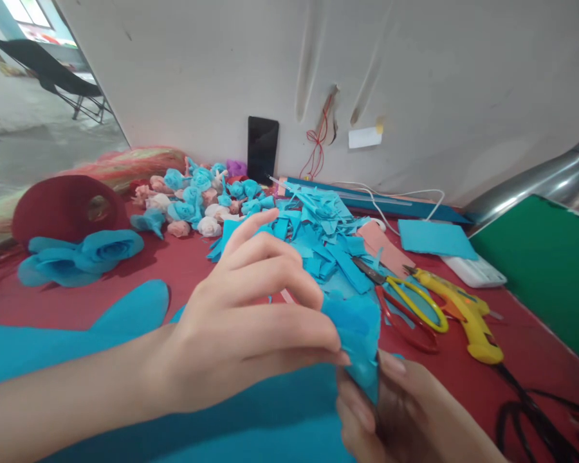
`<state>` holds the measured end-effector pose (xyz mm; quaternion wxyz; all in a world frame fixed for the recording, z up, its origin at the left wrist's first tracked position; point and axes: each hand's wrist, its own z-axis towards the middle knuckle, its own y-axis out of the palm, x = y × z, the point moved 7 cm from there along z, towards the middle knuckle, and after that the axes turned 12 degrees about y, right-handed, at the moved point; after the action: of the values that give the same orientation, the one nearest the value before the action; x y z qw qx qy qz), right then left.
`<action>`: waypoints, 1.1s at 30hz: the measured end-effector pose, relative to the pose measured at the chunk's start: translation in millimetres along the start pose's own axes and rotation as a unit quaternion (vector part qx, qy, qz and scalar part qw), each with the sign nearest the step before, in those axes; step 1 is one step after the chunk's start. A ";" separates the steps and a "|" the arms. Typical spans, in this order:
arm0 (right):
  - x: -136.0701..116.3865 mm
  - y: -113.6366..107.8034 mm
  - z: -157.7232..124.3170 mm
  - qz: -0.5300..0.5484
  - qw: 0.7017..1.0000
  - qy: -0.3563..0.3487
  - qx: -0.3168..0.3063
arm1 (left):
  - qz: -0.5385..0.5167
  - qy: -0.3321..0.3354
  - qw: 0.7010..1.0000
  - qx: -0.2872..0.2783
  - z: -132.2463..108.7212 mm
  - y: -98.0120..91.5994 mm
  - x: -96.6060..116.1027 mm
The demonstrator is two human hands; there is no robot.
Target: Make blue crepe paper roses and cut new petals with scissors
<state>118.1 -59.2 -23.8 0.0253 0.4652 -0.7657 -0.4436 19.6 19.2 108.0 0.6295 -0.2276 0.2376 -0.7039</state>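
Two bare hands meet over a large blue sheet (270, 411) in the head view, sharing one small blue paper piece (359, 328) at lower centre-right. The left hand (255, 308) pinches its left edge between thumb and fingertip, the other fingers loosely bent, perhaps to leave the surface uncreased. The right hand (410, 411) grasps its lower end between thumb and fingers, seemingly to steady it. Beyond, blue scraps (325, 212) lie heaped, likely pushed back for working room; paper flowers (193, 199) cluster left of them. Scissors (382, 279) and a yellow glue gun (466, 305) rest on the right, presumably for easy reach. The phone (263, 149) leans upright on the wall (415, 71), which props it.
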 end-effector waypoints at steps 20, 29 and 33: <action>0.7 20.5 2.5 -0.043 0.987 -0.047 -0.145 | 0.049 0.070 0.995 0.060 8.7 -8.4 13.7; -0.1 18.9 2.2 -0.044 0.983 -0.049 -0.169 | 0.017 0.076 0.997 0.024 2.0 -6.8 8.2; -1.2 20.2 1.6 -0.054 0.984 -0.057 -0.163 | 0.007 0.066 0.997 -0.027 0.6 -3.4 4.8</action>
<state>104.1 -53.8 -10.2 0.0332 0.4695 -0.6571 -0.5888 16.8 14.7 110.7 0.6108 -0.1956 0.2992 -0.7065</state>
